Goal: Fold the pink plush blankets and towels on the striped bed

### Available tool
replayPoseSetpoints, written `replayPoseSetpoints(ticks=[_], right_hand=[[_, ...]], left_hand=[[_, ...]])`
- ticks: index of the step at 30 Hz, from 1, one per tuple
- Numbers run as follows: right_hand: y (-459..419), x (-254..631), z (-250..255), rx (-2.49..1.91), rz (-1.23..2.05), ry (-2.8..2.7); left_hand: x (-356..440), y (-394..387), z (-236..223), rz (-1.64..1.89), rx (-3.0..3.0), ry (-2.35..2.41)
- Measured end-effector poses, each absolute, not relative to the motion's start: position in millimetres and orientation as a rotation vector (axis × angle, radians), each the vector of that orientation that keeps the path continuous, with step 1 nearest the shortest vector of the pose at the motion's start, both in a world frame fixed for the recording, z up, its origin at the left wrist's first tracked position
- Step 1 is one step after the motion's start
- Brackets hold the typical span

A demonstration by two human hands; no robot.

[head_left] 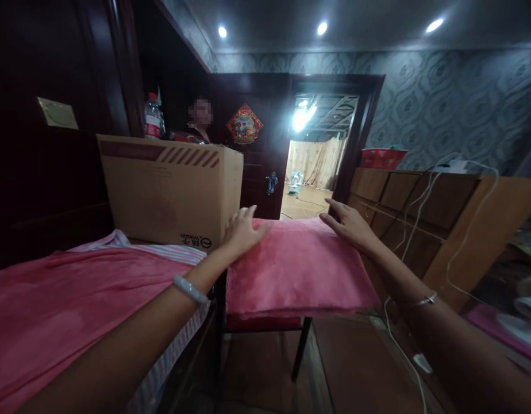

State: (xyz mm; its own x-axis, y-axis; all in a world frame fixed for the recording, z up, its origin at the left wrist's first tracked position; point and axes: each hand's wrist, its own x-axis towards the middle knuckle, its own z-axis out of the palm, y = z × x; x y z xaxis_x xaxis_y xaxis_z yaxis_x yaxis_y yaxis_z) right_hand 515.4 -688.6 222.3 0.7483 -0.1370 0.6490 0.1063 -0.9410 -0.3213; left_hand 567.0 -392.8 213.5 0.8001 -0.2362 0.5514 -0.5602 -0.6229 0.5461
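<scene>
A folded pink fleece cloth (297, 270) lies flat on a dark-legged chair (302, 345) in front of me. My left hand (243, 230) rests flat on its far left corner, fingers stretched out. At the far right corner my right hand (348, 223) also lies flat on the cloth with its fingers spread. Neither hand holds anything. A pale bangle sits on my left wrist and a thin silver one on my right.
A cardboard box (170, 190) stands on a bed with a pink cover (67, 310) at the left, a water bottle (152, 117) behind it. A person stands beyond the box. A wooden counter (429, 213) with white cables runs along the right. An open doorway (312, 167) lies ahead.
</scene>
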Motion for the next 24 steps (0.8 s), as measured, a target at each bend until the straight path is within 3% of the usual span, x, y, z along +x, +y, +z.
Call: replayPoseSetpoints(ticks=[4,10,19,24], right_hand=[[-667.1,515.2,195.2,-2.929,-0.944,-0.15],[-665.0,521.3,159.2,-2.946,-0.877,-0.125],[-644.9,517.4,195.6,-3.1,-0.739,0.065],[-620.1,519.0,203.6,-3.114,-0.698,-0.212]], left_hand=[[533.3,-407.5,195.3,0.641,2.552,-1.021],[538.1,-411.5,168.9,0.636,2.671,-1.088],[541.9,-412.2,167.7,0.699,2.655,-1.097],[540.4,-409.7,168.7,0.689,2.636,-1.114]])
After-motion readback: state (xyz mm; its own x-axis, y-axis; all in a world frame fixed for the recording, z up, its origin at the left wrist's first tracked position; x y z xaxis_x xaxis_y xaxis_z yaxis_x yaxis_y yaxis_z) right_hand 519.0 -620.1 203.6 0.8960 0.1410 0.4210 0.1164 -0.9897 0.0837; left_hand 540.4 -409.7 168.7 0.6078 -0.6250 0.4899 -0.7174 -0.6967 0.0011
